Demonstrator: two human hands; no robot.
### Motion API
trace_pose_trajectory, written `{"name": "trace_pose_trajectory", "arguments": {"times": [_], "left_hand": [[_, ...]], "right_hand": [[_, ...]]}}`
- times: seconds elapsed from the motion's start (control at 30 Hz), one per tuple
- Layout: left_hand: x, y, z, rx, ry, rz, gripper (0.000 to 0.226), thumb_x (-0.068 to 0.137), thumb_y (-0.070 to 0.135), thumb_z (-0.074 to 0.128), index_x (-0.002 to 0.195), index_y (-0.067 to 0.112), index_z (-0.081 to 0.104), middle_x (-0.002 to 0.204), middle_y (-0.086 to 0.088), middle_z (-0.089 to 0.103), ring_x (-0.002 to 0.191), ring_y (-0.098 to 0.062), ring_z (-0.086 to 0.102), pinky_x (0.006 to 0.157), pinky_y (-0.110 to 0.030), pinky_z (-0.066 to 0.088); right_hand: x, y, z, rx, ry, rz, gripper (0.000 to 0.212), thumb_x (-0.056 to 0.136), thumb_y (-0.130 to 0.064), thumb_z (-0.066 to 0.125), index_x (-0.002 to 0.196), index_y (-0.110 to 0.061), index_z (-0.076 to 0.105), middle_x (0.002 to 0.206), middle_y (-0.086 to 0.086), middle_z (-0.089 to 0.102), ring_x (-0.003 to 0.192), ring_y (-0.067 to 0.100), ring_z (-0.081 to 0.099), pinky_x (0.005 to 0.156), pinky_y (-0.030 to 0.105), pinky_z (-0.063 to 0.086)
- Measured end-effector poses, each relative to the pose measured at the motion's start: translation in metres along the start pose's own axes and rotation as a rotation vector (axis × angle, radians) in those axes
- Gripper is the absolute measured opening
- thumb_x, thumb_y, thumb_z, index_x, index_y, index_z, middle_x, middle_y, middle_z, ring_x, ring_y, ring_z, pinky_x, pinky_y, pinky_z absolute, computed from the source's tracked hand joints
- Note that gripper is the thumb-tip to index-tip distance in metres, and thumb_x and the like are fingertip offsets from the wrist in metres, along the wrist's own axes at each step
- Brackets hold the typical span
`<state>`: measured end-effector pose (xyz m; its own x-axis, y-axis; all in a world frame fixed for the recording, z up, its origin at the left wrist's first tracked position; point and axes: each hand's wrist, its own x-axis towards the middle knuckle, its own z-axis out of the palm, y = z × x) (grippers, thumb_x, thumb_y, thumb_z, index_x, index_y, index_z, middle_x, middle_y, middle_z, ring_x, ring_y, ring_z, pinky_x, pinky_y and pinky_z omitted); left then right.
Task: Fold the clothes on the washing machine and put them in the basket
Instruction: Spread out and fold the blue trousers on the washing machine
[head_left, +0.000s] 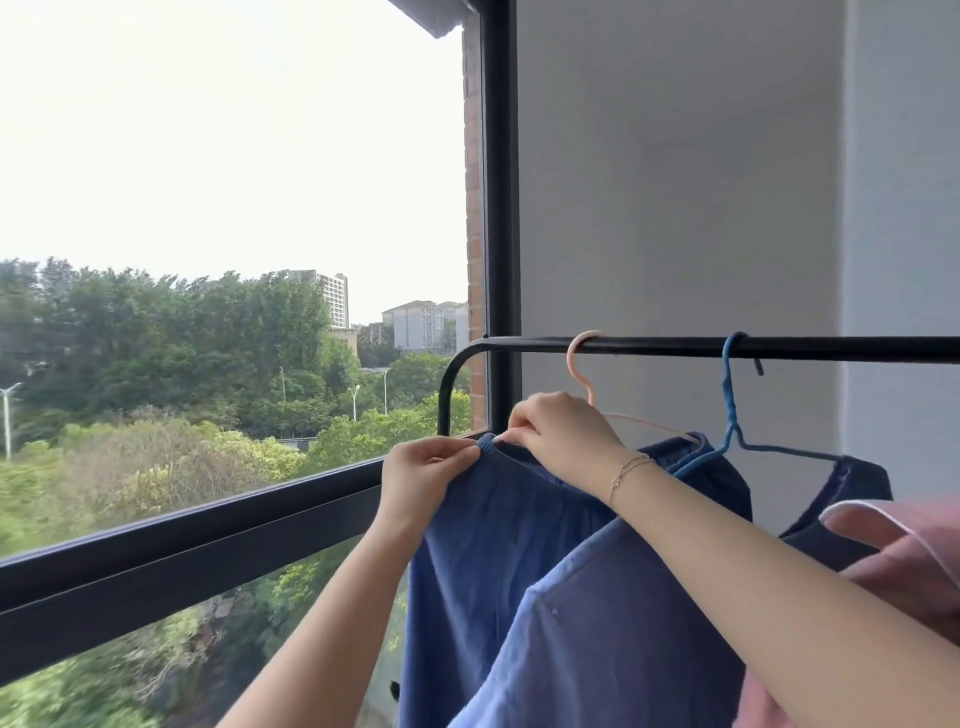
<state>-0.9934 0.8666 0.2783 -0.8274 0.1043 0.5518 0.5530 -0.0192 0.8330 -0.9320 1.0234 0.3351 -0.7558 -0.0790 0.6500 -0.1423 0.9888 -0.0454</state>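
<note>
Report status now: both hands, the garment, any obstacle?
Left hand and right hand pinch blue garment's waistband. Garment on pink hanger, on rail. Nothing blocking.

A tall black-framed window (234, 260) fills the left, bright with pale daylight over green trees (156, 364) and distant grey apartment blocks (423, 325). Plain white wall (675, 182) stands to the right.

A home's enclosed balcony used for drying laundry is shown. A black clothes rail (727, 345) is hung with a pink hanger (587, 384) and a blue hanger (730, 395) bearing blue garments (498, 561), beside a black-framed window (498, 208) over treetops and apartment blocks (423, 325).
</note>
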Motion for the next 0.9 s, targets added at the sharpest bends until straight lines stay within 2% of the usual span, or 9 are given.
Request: {"name": "trace_pose_trajectory", "arguments": {"times": [0.13,0.3,0.43,0.53,0.63,0.77,0.9], "left_hand": [[-0.004,-0.007,-0.006,-0.056,0.061,-0.008,0.003,0.079,0.014,0.077,0.081,0.013,0.078,0.077,-0.002,0.075,0.072,-0.007,0.066,0.077,-0.027,0.051],[-0.011,-0.018,-0.014,-0.122,0.176,-0.067,0.008,0.082,0.015,0.074,0.081,0.007,0.076,0.075,-0.005,0.072,0.069,-0.009,0.060,0.072,-0.026,0.047],[-0.007,-0.034,-0.028,-0.010,0.254,-0.106,0.018,0.090,0.023,0.065,0.082,0.007,0.069,0.080,-0.004,0.069,0.076,-0.015,0.058,0.074,-0.031,0.046],[-0.007,-0.041,-0.034,-0.002,0.302,-0.175,0.020,0.096,0.024,0.055,0.090,0.006,0.062,0.085,-0.004,0.063,0.080,-0.017,0.054,0.068,-0.028,0.041],[-0.013,-0.045,-0.039,0.006,0.293,-0.226,0.021,0.099,0.025,0.051,0.096,0.006,0.059,0.088,-0.004,0.062,0.080,-0.016,0.054,0.065,-0.027,0.040],[-0.026,-0.048,-0.043,-0.012,0.222,-0.273,0.019,0.098,0.023,0.052,0.099,0.006,0.060,0.090,-0.006,0.064,0.078,-0.014,0.055,0.067,-0.028,0.043],[-0.039,-0.039,-0.041,-0.132,0.136,-0.306,0.015,0.098,0.022,0.052,0.091,0.012,0.059,0.080,-0.001,0.063,0.072,-0.012,0.055,0.064,-0.024,0.045]], "right_hand": [[0.001,-0.003,-0.002,-0.094,0.000,-0.044,0.028,0.099,-0.036,0.047,0.099,-0.015,0.066,0.096,0.004,0.065,0.078,0.018,0.050,0.067,0.028,0.034],[0.003,-0.005,-0.003,-0.144,-0.013,-0.036,0.026,0.100,-0.032,0.047,0.101,-0.013,0.065,0.095,0.005,0.065,0.077,0.017,0.053,0.066,0.027,0.040],[0.004,-0.006,-0.002,-0.118,-0.003,0.001,0.025,0.099,-0.033,0.047,0.102,-0.014,0.064,0.092,0.002,0.064,0.074,0.017,0.052,0.066,0.026,0.039],[0.006,-0.008,-0.003,-0.098,0.011,0.032,0.025,0.099,-0.032,0.048,0.103,-0.012,0.063,0.093,0.004,0.064,0.075,0.017,0.053,0.067,0.026,0.041],[0.006,-0.012,0.001,-0.074,0.075,0.070,0.027,0.099,-0.031,0.048,0.105,-0.010,0.063,0.096,0.006,0.064,0.076,0.017,0.052,0.066,0.025,0.039],[0.007,-0.019,0.005,0.105,0.190,0.127,0.028,0.100,-0.028,0.046,0.110,-0.007,0.062,0.106,0.010,0.062,0.083,0.017,0.055,0.069,0.025,0.044],[0.002,-0.027,0.002,0.269,0.211,0.144,0.028,0.099,-0.021,0.050,0.122,-0.010,0.061,0.128,0.009,0.055,0.106,0.022,0.058,0.077,0.021,0.042]]}}
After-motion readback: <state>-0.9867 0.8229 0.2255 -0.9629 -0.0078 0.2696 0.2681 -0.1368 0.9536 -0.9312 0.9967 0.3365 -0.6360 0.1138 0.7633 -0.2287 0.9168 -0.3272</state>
